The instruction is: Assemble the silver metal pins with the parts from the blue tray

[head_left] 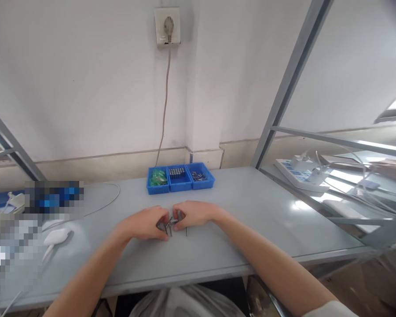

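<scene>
My left hand (148, 223) is closed in a pinch around a small piece made of thin metal rods (170, 227), low over the grey table. From the other side, my right hand (193, 213) comes close and pinches at the same piece with thumb and forefinger. Below the right fingers a short thin metal leg (187, 231) points down; whether it joins the piece between my hands, I cannot tell. My fingers cover much of the metal, so its full shape is hidden.
Behind my hands stand three joined blue bins: the left bin (158, 190) with green packets, the middle bin (181, 187) with rows of dark cylinders, the right bin (203, 184) with loose thin metal parts. A white charger (57, 237) and cable lie left. Metal frame posts (284, 83) rise right.
</scene>
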The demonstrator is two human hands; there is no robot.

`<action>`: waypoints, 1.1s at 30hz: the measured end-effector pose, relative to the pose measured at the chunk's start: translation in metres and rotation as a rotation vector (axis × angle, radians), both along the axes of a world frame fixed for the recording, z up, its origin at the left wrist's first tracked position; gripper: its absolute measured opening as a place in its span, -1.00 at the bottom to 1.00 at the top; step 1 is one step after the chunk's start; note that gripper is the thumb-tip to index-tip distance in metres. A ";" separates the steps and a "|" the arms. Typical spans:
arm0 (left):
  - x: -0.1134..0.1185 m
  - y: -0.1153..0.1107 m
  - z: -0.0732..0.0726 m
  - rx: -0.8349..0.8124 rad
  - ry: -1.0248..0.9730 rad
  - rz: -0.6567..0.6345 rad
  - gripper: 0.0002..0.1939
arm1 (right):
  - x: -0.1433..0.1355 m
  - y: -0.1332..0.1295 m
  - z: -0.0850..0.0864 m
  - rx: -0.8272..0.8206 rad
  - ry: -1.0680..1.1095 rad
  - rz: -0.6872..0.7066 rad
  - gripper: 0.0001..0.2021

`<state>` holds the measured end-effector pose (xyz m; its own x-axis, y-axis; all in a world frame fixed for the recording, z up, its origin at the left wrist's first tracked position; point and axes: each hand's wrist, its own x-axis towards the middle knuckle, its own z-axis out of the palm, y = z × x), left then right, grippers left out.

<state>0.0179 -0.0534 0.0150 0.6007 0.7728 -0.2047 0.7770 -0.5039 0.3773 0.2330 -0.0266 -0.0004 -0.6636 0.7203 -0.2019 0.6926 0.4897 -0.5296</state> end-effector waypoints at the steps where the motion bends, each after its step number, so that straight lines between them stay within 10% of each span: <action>1: 0.001 0.002 0.000 -0.002 0.006 -0.002 -0.72 | -0.001 0.001 -0.001 -0.001 0.007 -0.002 -0.59; 18: 0.009 0.021 0.010 -0.266 -0.104 0.175 -0.51 | -0.010 0.015 0.000 -0.020 -0.030 -0.217 -0.58; 25: -0.015 0.029 -0.004 0.270 -0.181 0.285 -0.54 | -0.013 0.012 0.001 -0.007 0.004 -0.280 -0.59; 33: -0.013 0.041 -0.018 0.413 -0.201 0.257 -0.69 | -0.012 0.010 -0.004 0.020 0.031 -0.301 -0.61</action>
<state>0.0048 -0.0127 -0.0033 0.3771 0.8924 0.2476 0.8279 -0.4447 0.3419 0.2205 -0.0164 -0.0039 -0.4254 0.8892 -0.1683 0.7916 0.2755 -0.5454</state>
